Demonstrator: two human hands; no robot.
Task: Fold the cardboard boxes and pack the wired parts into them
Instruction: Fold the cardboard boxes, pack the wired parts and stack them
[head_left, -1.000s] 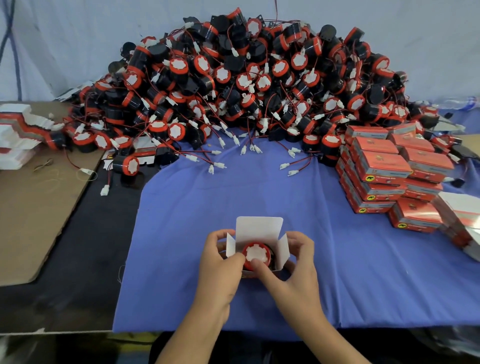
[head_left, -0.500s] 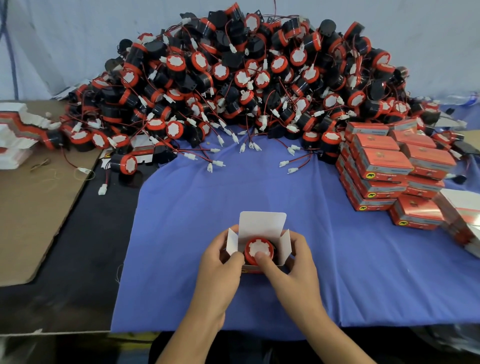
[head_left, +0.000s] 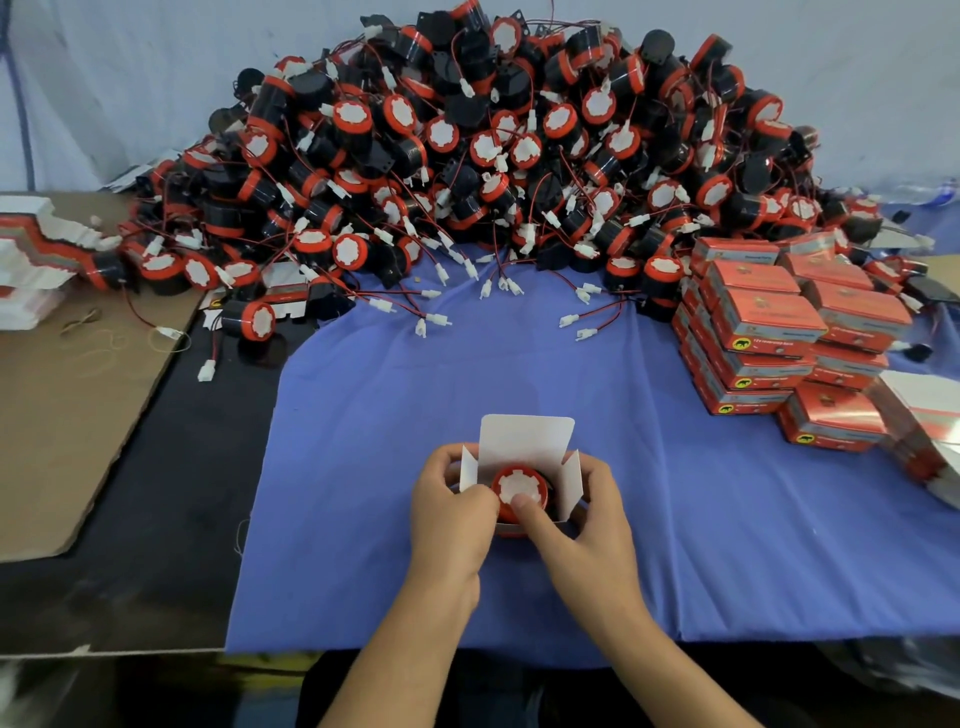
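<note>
A small cardboard box (head_left: 524, 439) stands open on the blue cloth, its white lid flap upright and side flaps spread. Inside it sits a round wired part (head_left: 517, 486) with a red rim and white face. My left hand (head_left: 452, 512) grips the box's left side, fingers curled round it. My right hand (head_left: 592, 519) holds the right side while its thumb presses on the part's face. A big heap of the same black-and-red wired parts (head_left: 493, 156) fills the back of the table.
Closed red boxes (head_left: 769, 332) are stacked at the right, with flat box blanks (head_left: 924, 431) beside them. More flat blanks (head_left: 31, 260) lie at the far left on a brown cardboard sheet (head_left: 67, 415). The blue cloth (head_left: 389, 415) covers the middle.
The part has sunk a little deeper into the box under my right thumb. Both hands have closed in tighter around the box sides.
</note>
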